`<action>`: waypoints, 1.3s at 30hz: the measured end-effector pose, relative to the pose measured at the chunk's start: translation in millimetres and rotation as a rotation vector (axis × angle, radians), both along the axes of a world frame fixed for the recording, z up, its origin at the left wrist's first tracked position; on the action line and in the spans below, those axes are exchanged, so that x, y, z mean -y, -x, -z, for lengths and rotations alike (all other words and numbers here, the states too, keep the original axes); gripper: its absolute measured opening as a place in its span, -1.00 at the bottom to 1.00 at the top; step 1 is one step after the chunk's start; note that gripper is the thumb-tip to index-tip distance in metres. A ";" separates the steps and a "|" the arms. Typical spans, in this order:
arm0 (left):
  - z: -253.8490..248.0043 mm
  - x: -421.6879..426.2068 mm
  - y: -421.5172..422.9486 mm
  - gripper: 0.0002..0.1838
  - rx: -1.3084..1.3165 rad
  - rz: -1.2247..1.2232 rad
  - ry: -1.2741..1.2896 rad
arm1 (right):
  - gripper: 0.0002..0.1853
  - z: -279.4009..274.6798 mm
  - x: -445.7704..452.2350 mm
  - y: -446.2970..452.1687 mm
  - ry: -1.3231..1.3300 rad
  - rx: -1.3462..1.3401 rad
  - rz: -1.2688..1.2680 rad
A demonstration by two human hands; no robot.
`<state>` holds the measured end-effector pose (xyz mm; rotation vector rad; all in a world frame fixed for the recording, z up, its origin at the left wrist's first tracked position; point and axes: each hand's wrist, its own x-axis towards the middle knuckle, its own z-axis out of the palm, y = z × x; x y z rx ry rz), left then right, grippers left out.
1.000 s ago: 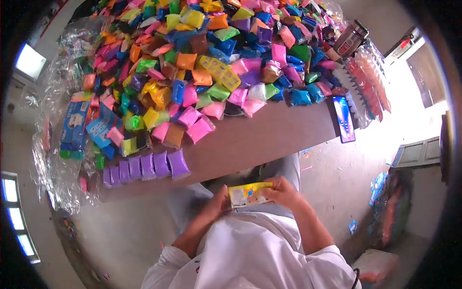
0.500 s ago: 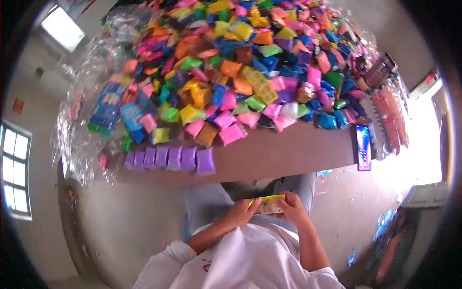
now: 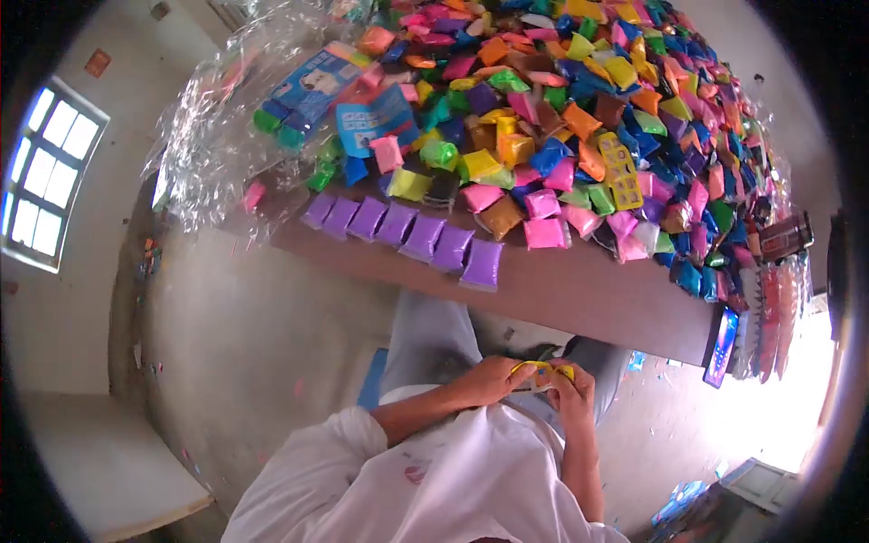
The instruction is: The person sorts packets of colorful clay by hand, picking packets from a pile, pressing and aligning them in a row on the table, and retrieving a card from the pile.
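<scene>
Over the lap, beyond the table's near edge, my left hand [image 3: 489,381] is closed on the left end of a small yellow printed packet [image 3: 541,373]. My right hand [image 3: 574,391] grips the packet's other end, its fingers covering much of that side. The packet looks bent between the two hands. On the brown table [image 3: 588,303] above them lies a slanting row of several purple pouches [image 3: 423,237]. Behind the row spreads a large heap of small coloured pouches [image 3: 543,118], with a yellow tray-like piece [image 3: 620,172] on it.
A phone [image 3: 721,347] lies at the table's right end, near a dark cup-like container [image 3: 784,237]. Crumpled clear plastic [image 3: 213,136] covers the left end, beside a blue box [image 3: 317,89]. Blue scraps [image 3: 679,500] lie on the floor at lower right.
The camera view has turned, so the table now slants down to the right. Both hands still hold the yellow packet, which now shows less of its printed face and looks more bent.
</scene>
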<state>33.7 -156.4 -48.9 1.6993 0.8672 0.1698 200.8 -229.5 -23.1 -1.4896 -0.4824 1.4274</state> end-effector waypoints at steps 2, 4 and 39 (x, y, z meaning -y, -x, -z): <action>-5.6 -2.4 -1.4 -0.49 -0.012 0.025 0.021 | -0.87 5.2 3.2 -1.8 0.031 -0.020 0.048; -2.8 -1.3 -3.3 -0.49 -0.027 0.050 0.044 | -0.87 8.5 7.6 -3.6 0.063 -0.043 0.096; 85.7 -4.1 18.0 -0.25 0.264 -0.301 0.247 | -0.50 -36.4 -164.3 78.5 -0.828 1.333 -0.439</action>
